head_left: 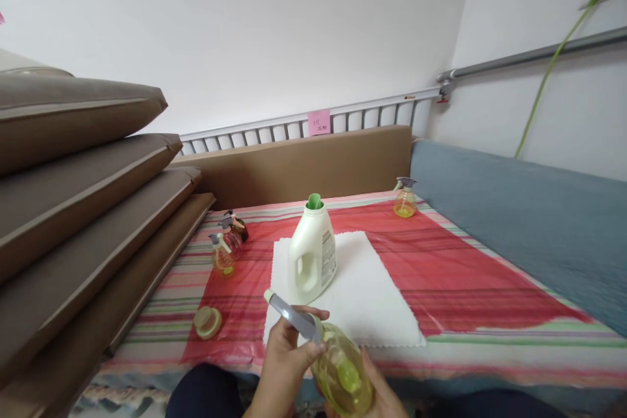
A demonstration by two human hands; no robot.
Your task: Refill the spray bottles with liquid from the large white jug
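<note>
A yellow see-through spray bottle (343, 375) with a grey trigger head is tilted between my hands, low in the view. My left hand (289, 353) is closed round the neck and spray head, the nozzle pointing up and left. Wrapped about the right side and underside of the round body is my right hand (379, 388); part of it is hidden behind the bottle. Just beyond my hands a white detergent jug (311, 251) stands upright, a green spout showing in its uncapped mouth. It rests on a white cloth (377, 294).
A pale cap (207, 322) lies at left on the red plastic sheet (240, 313). Several spray bottles (224, 256) stand behind it; another spray bottle (404, 199) is far right. Brown cushions (88, 183) are stacked at left, and a blue-grey backrest (519, 215) borders the right.
</note>
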